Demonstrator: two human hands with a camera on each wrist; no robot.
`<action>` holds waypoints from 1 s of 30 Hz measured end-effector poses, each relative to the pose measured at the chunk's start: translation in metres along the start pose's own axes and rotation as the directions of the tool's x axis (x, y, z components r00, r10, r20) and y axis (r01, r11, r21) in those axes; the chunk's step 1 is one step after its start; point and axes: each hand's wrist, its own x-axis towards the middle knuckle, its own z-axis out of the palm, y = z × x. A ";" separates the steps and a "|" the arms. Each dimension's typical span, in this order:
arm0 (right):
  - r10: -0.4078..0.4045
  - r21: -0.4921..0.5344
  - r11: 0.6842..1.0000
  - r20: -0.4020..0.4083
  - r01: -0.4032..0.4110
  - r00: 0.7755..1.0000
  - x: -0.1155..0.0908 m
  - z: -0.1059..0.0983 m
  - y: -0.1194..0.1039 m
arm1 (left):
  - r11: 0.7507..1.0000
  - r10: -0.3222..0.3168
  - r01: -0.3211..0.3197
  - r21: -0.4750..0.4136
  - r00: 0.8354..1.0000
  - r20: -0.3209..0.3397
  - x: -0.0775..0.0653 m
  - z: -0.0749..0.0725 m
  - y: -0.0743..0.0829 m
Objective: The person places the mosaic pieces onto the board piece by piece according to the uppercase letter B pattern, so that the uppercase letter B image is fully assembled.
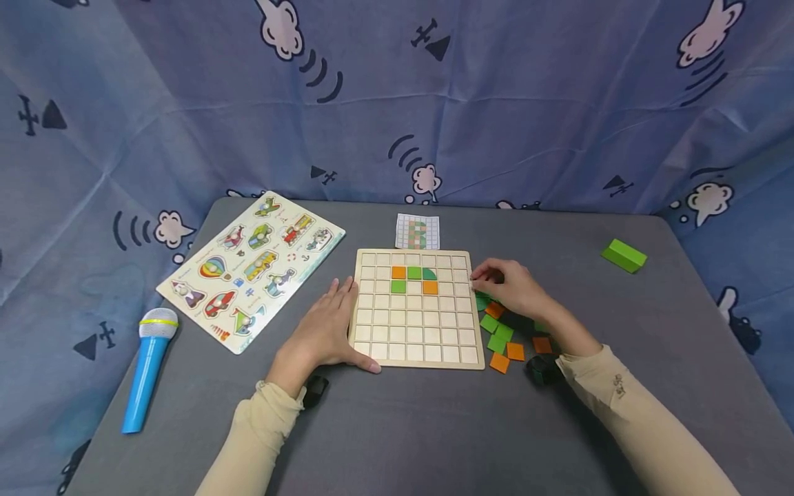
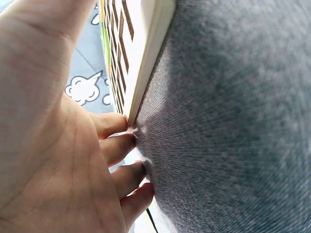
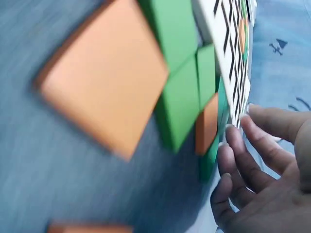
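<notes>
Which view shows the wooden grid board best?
Head: it shows the wooden grid board nearly whole, from above, orange and green pieces distinct. Left wrist: a steeply angled slice and edge, touched by the left hand. Right wrist: only a narrow, foreshortened strip.

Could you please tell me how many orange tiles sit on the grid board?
2: one orange tile directly above a green tile, and the other orange tile directly below the dark-green quarter-circle piece.

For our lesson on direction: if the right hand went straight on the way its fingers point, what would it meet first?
Probably the wooden grid board, at its right edge: in the head view the right hand points left, towards it. Depth is unclear, so it might pass just above.
</notes>
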 end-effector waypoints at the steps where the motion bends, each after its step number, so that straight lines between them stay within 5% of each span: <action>1: -0.001 -0.006 1.000 0.007 0.001 1.000 -0.003 -0.003 0.002 | 1.000 0.000 0.000 0.000 1.000 -0.001 0.000 0.000 0.000; 16: 0.025 -0.033 0.999 0.057 -0.024 0.998 -0.023 -0.028 0.026 | 1.000 0.004 -0.004 -0.005 1.000 -0.003 0.000 0.001 0.001; 30: 0.037 -0.029 0.999 0.016 -0.037 0.999 -0.028 -0.025 0.029 | 1.000 0.004 -0.004 0.012 1.000 -0.001 0.001 0.002 -0.001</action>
